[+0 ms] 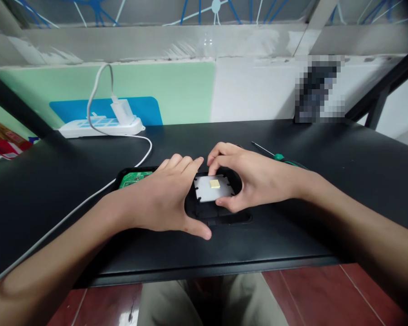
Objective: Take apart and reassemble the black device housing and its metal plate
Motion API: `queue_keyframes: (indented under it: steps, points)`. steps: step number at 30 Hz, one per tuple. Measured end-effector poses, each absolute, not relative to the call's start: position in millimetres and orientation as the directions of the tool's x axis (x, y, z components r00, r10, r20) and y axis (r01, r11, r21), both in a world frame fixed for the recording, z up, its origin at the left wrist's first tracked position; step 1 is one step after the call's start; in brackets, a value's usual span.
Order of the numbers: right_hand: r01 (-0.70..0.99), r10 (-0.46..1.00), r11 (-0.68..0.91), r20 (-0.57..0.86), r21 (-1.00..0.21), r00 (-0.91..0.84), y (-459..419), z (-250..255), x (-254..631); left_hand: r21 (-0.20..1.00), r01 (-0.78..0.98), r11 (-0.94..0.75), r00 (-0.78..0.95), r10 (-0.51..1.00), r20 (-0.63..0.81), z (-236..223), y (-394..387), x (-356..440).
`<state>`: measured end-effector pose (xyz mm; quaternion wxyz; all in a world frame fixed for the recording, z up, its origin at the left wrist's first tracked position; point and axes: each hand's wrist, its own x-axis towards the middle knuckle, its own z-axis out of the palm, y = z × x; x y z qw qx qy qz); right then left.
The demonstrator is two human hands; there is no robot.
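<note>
A silver metal plate (207, 194) with a small yellow square pad (215, 184) on its face lies over the black casing (192, 209). My right hand (248, 174) holds this plate, fingertips at its far edge and thumb at its near right corner. Across the casing's left part rests my left hand (166, 194), its fingers stretched out and the thumb spread toward me; it covers much of the casing. A green circuit board (134, 177) shows at the casing's left end. By my left thumb lies a flat, long black piece (233, 219).
A green-handled screwdriver (279, 157) lies beyond my right wrist. At the back left is a white power strip (100, 129) with a charger (122, 111), its white cable (85, 199) crossing the black table (177, 253). A pixelated dark object (314, 93) leans at the back right.
</note>
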<state>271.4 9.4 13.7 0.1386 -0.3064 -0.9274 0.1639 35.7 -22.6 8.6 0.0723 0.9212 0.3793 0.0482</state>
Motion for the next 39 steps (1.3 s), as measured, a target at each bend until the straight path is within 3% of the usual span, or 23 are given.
queue_keyframes:
  steps: [4,11,17,25,39]
  points:
    - [0.507,0.615,0.770,0.238,-0.387,-0.752,11.1,15.4,272.9,0.152,0.716,-0.681,0.685,0.728,0.029,9.6,-23.9,37.1]
    - [0.577,0.618,0.785,0.354,-0.226,-0.702,16.8,14.0,276.2,0.195,0.803,-0.564,0.548,0.826,0.132,19.4,-16.5,39.0]
    - [0.600,0.589,0.790,0.432,-0.128,-0.683,18.8,9.1,275.7,0.053,0.769,-0.637,0.605,0.753,0.259,16.9,-5.2,36.0]
    - [0.556,0.460,0.830,0.532,0.026,-0.711,18.6,5.8,272.0,-0.022,0.768,-0.640,0.593,0.698,0.401,10.2,-6.5,37.4]
    - [0.582,0.486,0.813,0.573,-0.019,-0.660,20.6,5.6,275.7,-0.060,0.749,-0.660,0.564,0.586,0.582,15.6,-4.7,31.1]
